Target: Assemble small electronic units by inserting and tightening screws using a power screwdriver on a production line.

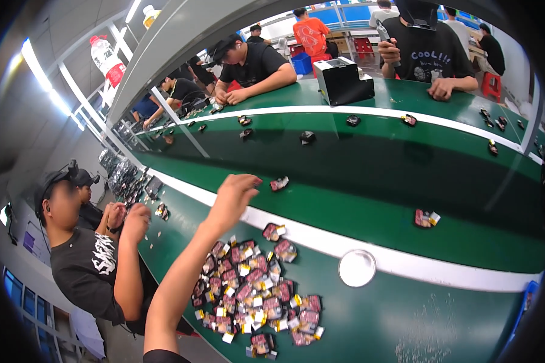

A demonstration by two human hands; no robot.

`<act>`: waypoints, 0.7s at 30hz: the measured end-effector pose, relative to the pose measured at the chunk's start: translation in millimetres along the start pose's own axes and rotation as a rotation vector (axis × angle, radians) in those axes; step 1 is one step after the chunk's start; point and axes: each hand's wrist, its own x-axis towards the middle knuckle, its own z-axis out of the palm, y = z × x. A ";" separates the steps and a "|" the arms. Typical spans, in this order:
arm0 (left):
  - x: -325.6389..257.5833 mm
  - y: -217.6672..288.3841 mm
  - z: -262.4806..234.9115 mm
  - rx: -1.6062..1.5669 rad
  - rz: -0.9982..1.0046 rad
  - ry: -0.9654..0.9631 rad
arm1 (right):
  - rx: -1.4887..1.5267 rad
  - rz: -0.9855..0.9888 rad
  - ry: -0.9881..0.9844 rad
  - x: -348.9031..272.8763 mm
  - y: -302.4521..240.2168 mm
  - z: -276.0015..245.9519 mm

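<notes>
I had the left hand [233,196] stretched out past the white rail [309,235] and over the near edge of the green central strip [363,209]. Its grip was loose, the fingers bent and parted around nothing that I could make out. The small dark part [279,183] nearest to it lay on the strip just beyond the fingertips, apart from them, with its pale tab showing. The right hand was outside my view, so I could not tell the state of its grip.

Below my outstretched arm, a heap of similar parts [248,290] sat on the green table [381,320], dark with reddish faces and white and yellow tabs. To the right of the heap, a round silvery disc [356,268] lay over the near edge of the rail. Farther right along the strip I saw another tabbed part [426,218], and more small dark pieces were scattered toward the far side.

To my left, a co-worker in a black shirt [91,266] held both hands up near a spread of dark pieces [136,187]. Across from me, a person in a dark cap [248,63] leaned over the far bench, and a black-and-white box [345,88] stood beside them. Right of the box, another person [427,51] held up a grey tool [382,30].
</notes>
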 end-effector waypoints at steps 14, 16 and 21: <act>-189.8 303.4 -10.7 -0.353 0.369 -0.342 | 0.041 0.065 -0.155 -29.6 23.2 -7.3; -193.1 305.9 -9.3 -0.416 0.359 -0.380 | 0.038 0.110 -0.189 -38.2 24.5 -12.9; -196.6 329.6 -6.2 -0.394 0.371 -0.358 | 0.034 0.176 -0.202 -57.5 27.1 -20.9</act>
